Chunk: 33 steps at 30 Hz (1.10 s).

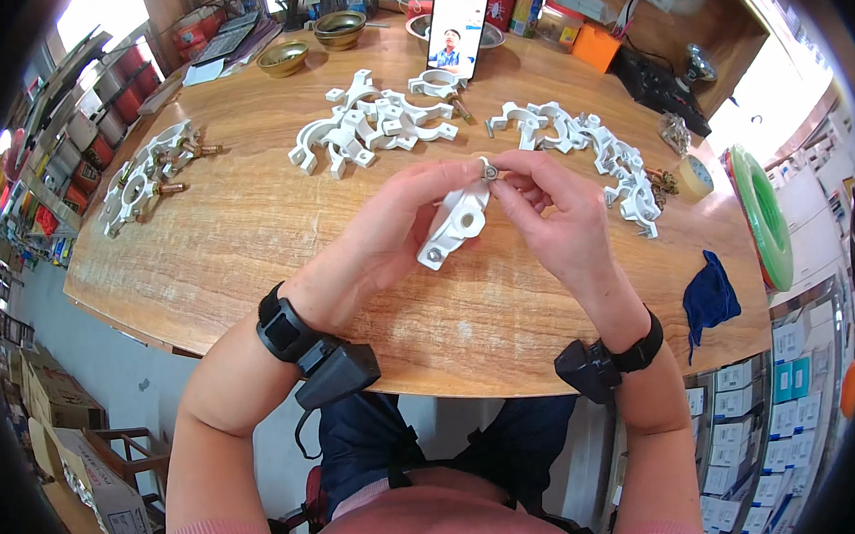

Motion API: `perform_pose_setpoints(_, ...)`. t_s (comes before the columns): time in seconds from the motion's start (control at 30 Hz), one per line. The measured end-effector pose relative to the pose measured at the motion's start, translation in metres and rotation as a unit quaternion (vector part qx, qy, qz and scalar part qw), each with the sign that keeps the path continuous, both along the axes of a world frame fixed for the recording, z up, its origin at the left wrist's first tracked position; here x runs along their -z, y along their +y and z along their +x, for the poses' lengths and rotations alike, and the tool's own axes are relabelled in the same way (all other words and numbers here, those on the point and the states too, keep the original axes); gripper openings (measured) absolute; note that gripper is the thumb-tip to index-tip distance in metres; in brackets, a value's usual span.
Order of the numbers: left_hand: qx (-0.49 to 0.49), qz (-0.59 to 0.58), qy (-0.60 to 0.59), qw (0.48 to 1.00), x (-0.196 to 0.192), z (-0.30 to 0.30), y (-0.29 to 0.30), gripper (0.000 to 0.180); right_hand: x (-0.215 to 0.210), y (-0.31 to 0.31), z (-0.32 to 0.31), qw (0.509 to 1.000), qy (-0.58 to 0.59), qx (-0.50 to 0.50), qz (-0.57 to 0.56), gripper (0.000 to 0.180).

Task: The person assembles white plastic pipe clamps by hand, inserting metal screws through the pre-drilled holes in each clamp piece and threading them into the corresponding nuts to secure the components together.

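Over the middle of the table I hold a white pipe clamp (455, 229) slantwise, with a round hole in its face. My left hand (395, 216) is closed around its far side, its fingertips reaching the upper end. A metal nut (435, 254) shows at the clamp's lower end. At the upper end, my right hand (560, 209) pinches a small metal fastener (490, 172) with thumb and forefinger; whether it is a nut or a bolt end I cannot tell. The right hand's other fingers are curled in.
Loose white clamp halves (369, 122) are heaped beyond my hands. Clamps with bolts (623, 163) lie at right, more assembled clamps (136, 191) at left. A phone (456, 32) stands at the back near brass bowls (339, 28). Tape (695, 177) and a blue cloth (711, 295) lie rightward.
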<state>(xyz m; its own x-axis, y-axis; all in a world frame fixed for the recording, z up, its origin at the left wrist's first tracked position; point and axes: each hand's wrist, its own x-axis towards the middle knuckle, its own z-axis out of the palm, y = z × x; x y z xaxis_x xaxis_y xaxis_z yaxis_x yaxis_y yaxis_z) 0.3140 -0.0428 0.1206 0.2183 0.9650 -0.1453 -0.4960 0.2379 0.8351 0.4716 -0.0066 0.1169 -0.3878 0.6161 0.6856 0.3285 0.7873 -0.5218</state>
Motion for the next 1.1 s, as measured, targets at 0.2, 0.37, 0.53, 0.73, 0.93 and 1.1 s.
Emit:
perform_pose_setpoints(0.2,0.081,-0.011,0.017,0.996,0.002,-0.011,0.001,0.03,0.001,0.001,0.001,1.0,0.014,0.007,-0.013,0.019)
perform_pose_setpoints(0.37,0.073,-0.018,0.039,0.996,0.005,-0.012,0.004,0.03,-0.009,-0.005,0.0,0.998,-0.038,0.023,-0.035,0.021)
perform_pose_setpoints(0.53,0.024,0.02,0.011,0.999,0.001,-0.008,0.006,0.023,-0.008,-0.002,0.005,0.999,-0.046,0.015,0.019,0.024)
perform_pose_setpoints(0.73,0.003,0.08,0.019,0.997,0.002,-0.01,0.003,0.026,-0.008,-0.008,0.001,0.999,-0.031,0.024,0.006,0.026)
perform_pose_setpoints(0.93,-0.045,0.138,0.085,0.986,0.005,-0.007,0.007,0.031,-0.014,-0.009,0.003,0.999,-0.046,0.029,-0.007,0.025)
perform_pose_setpoints(1.1,-0.069,0.15,0.071,0.984,0.007,-0.004,0.01,0.036,-0.004,0.001,0.008,0.996,-0.061,0.026,0.056,0.023)
